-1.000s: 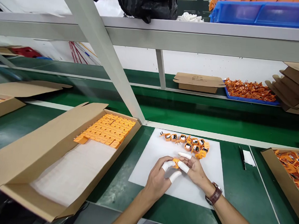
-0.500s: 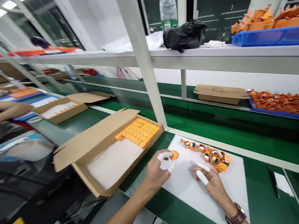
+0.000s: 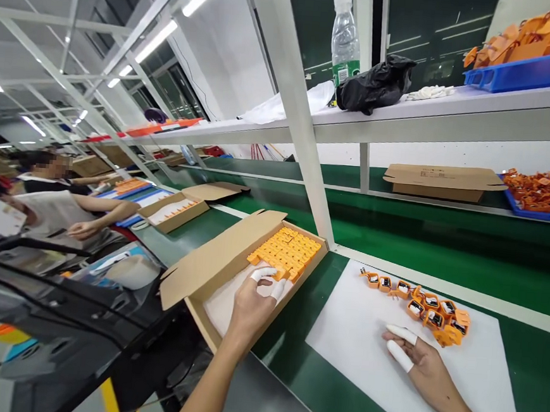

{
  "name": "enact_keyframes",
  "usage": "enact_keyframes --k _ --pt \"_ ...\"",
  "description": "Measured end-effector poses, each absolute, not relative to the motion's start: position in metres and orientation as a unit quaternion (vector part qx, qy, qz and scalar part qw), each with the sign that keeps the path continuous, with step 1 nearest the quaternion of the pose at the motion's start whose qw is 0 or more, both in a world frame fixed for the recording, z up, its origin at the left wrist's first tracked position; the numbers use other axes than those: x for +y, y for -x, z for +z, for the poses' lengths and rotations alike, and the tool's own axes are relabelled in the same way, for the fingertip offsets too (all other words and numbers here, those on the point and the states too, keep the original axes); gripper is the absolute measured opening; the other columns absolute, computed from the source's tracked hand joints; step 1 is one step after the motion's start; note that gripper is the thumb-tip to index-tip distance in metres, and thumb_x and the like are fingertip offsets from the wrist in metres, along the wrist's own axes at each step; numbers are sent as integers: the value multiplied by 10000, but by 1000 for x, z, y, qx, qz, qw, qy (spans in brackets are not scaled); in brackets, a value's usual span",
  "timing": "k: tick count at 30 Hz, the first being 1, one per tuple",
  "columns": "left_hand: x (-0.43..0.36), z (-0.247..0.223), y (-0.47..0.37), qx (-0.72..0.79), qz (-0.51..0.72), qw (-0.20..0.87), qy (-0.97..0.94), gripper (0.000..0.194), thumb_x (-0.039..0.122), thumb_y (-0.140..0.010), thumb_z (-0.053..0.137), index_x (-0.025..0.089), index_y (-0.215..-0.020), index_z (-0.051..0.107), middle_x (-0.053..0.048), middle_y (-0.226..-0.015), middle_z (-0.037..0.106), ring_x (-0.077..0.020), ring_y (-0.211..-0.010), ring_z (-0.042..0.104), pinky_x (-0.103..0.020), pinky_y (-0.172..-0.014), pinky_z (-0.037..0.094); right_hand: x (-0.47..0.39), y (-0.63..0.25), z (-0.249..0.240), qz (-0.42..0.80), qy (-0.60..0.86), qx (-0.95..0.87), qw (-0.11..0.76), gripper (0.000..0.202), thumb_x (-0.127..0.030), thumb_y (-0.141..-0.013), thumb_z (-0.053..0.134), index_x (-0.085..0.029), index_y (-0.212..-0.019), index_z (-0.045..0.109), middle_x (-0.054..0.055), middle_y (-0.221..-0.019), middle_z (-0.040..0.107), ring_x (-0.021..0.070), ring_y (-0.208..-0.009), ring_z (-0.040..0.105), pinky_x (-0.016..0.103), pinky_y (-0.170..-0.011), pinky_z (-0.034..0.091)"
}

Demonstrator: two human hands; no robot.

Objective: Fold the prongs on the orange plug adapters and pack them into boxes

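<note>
My left hand (image 3: 251, 302), with white finger cots on thumb and forefinger, is inside the open cardboard box (image 3: 196, 319). Its fingertips close on a small orange plastic housing (image 3: 281, 274), at the near edge of rows of similar orange housings (image 3: 290, 248). A white sheet lines the rest of the box. Over the white paper sheet (image 3: 354, 339) rests my right hand (image 3: 417, 363), also in finger cots, its thumb and forefinger apart with nothing between them. Just beyond it lies a cluster of orange housings (image 3: 433, 310) with black and white insides showing.
Two people sit along the bench at the left, one arm (image 3: 107, 212) reaching over it. A metal post (image 3: 303, 145) rises behind the box. On the shelf are a water bottle (image 3: 345, 43), a black bag (image 3: 377, 84) and a blue tray (image 3: 528, 70) of orange parts.
My left hand has carried the orange housing from above the paper leftward into the box, against the rows. My right hand stays over the paper. The view has turned left.
</note>
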State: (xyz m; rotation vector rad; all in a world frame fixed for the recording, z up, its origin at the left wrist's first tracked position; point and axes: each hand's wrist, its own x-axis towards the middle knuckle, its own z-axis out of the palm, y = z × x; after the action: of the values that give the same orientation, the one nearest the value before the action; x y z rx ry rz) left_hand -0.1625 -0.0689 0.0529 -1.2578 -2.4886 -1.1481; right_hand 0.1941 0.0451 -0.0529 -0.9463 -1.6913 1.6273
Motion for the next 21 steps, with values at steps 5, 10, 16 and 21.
enact_keyframes --k 5,10,16,21 --pt "-61 44 207 -860 -328 46 387 297 354 -800 667 202 -1053 631 -46 -898 714 -210 -736 678 -332 -711 546 47 -196 -54 603 368 -644 292 576 -591 -771 728 -206 -1199 701 151 -1155 752 320 -1121 698 480 -1030 546" --pt "-62 40 285 -903 -243 28 354 252 254 -828 698 130 -1037 634 -52 -860 687 -211 -807 667 -349 -754 540 49 -198 -65 609 360 -641 298 542 -570 -794 716 -217 -1205 710 141 -1187 744 318 -1149 686 466 -1041 540" --pt "-44 17 307 -906 -177 -22 383 280 339 -948 622 143 -1147 631 -72 -1122 672 -214 -945 674 -407 -819 578 50 -200 -72 631 352 -624 297 477 -439 -788 751 -226 -1213 710 124 -1225 731 313 -1181 669 461 -1072 508" --pt "-31 3 312 -909 -180 -15 375 322 325 -946 626 154 -1218 606 -93 -1215 645 -238 -1026 662 -441 -864 572 51 -201 -76 633 352 -623 295 463 -352 -771 744 -249 -1221 707 103 -1218 736 315 -1203 656 448 -1076 508"
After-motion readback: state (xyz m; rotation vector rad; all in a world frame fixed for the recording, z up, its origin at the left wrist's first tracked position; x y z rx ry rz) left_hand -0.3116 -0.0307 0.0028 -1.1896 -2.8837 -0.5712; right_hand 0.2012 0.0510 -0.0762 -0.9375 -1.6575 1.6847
